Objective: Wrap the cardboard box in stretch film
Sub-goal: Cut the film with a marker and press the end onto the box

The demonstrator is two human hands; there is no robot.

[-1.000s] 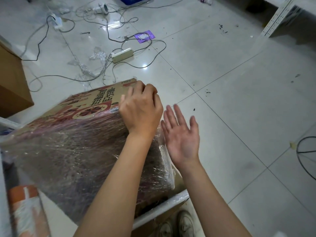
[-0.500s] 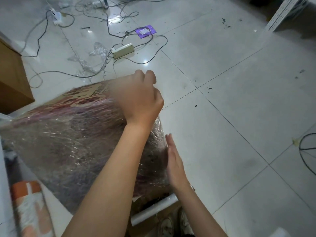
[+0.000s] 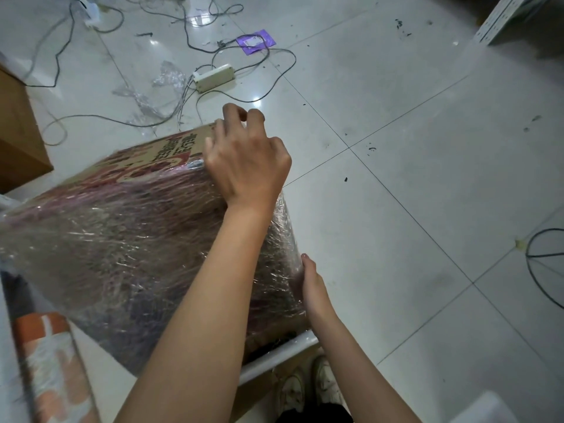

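Note:
The cardboard box (image 3: 171, 148), printed in red, lies tilted in front of me. Shiny stretch film (image 3: 122, 254) covers its near face and right side. My left hand (image 3: 244, 160) sits on the box's far right corner, fingers curled over the top edge and gripping it. My right hand (image 3: 311, 285) presses flat against the film on the box's right side, low down; its fingers are partly hidden by the box edge. The white stretch film roll (image 3: 274, 355) lies under the box's lower edge, near my shoes.
A plain brown carton (image 3: 18, 132) stands at the left. A power strip (image 3: 213, 77), cables and film scraps (image 3: 164, 77) litter the tiled floor beyond the box. An orange-and-white wrapped item (image 3: 52, 361) lies at bottom left. A black wire loop (image 3: 543, 254) is at right.
My right hand went from open in the air beside the box down to pressing flat on the box's right side. My left hand stayed on the far corner.

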